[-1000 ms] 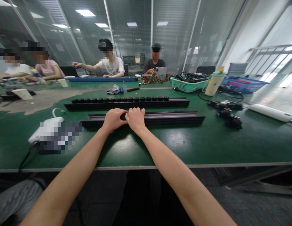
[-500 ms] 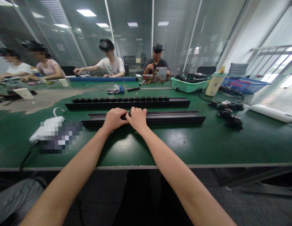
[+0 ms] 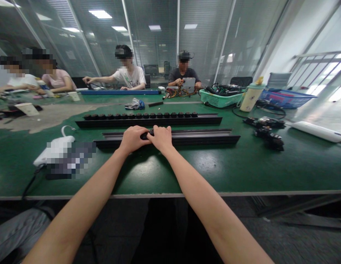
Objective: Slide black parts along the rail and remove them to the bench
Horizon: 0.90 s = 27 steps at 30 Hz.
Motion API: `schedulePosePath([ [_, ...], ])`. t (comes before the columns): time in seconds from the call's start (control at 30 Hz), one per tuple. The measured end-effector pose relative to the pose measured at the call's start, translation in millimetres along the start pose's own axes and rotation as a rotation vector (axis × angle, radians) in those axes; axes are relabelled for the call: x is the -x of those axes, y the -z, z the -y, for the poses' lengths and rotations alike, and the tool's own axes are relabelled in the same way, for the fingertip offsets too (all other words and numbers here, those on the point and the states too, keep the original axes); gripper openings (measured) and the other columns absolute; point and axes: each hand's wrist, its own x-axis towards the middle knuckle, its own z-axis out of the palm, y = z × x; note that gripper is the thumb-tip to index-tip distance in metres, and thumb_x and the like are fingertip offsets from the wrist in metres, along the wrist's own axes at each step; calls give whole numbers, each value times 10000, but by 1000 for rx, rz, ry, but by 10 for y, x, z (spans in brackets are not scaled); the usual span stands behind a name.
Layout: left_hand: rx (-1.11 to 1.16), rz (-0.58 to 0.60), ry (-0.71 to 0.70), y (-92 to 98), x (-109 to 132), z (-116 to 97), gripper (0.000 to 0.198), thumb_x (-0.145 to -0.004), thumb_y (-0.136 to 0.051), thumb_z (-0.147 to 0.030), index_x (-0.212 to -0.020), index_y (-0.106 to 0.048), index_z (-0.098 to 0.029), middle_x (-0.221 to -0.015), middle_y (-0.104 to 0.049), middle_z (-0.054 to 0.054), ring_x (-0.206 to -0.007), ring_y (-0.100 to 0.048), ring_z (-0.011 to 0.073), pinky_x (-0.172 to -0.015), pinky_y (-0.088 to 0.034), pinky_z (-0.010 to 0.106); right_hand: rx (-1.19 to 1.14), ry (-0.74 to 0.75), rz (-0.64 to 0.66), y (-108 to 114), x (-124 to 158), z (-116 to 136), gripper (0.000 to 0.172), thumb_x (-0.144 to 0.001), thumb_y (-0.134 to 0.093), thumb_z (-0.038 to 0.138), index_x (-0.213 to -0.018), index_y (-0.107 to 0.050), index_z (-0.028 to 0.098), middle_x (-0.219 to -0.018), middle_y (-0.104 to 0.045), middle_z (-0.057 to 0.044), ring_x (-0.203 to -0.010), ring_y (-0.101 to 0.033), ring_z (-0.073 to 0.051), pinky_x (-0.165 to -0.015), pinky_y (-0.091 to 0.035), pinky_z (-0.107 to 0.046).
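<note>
A long black channel rail [image 3: 203, 140] lies crosswise on the green table, its inner groove shiny grey. Over its middle, my left hand [image 3: 134, 139] and my right hand [image 3: 162, 138] meet with thumbs almost touching. Between them shows a small black part [image 3: 144, 136] seated in the groove; its shape is mostly covered by my fingers. Both hands are closed around this part and the rail edge. Just behind lies a second black rail [image 3: 148, 123], carrying a row of several round black pieces [image 3: 139, 116].
At left sit a white box [image 3: 53, 150] with a cable and a blurred dark flat object. Black clustered parts [image 3: 269, 137] lie at right. Farther back are a green basket [image 3: 221, 99], a cup [image 3: 250, 97], a blue basket [image 3: 290, 101], crumpled gloves [image 3: 135, 104] and several co-workers.
My hands stay at the same spot on the rail, with only a slight shift of the right hand. Across the table, one co-worker's raised hand has come down to the wired device.
</note>
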Motion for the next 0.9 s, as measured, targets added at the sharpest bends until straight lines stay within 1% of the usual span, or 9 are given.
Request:
schedulePosePath([
  [0.13, 2, 2, 3, -3, 0, 9, 449, -812, -656, -549, -1084, -776, -213, -1141, -773, 129, -1089, -693, 335, -942, -499, 450, -2, -8, -18, 3, 2, -10, 323, -1004, -502, 423, -1076, -655, 148, -1062, -752, -166, -1040, -684, -293, -988, -354, -450],
  [0.3, 5, 3, -9, 4, 1, 8, 457, -822, -648, -553, -1082, -773, -199, -1128, -774, 138, -1080, -695, 334, -939, -499, 452, -11, 17, -24, 21, 4, -6, 305, -1007, -493, 382, -1069, -667, 139, -1056, -747, -157, -1052, -675, -292, -994, -356, -459],
  [0.57, 1, 8, 1, 5, 0, 6, 437, -817, -660, -549, -1075, -776, -217, -1128, -776, 127, -1083, -693, 330, -937, -497, 446, 13, 42, -35, 14, 19, -1, 303, -1021, -491, 360, -1124, -662, 132, -1152, -719, -179, -1132, -627, -296, -1008, -362, -456],
  [0.9, 1, -2, -7, -7, 9, 25, 454, -850, -619, -561, -1078, -777, -202, -1122, -775, 135, -1074, -697, 328, -933, -498, 443, 0, 9, -42, 10, 28, 15, 305, -1024, -487, 370, -1111, -658, 133, -1143, -718, -178, -1125, -629, -300, -994, -370, -460],
])
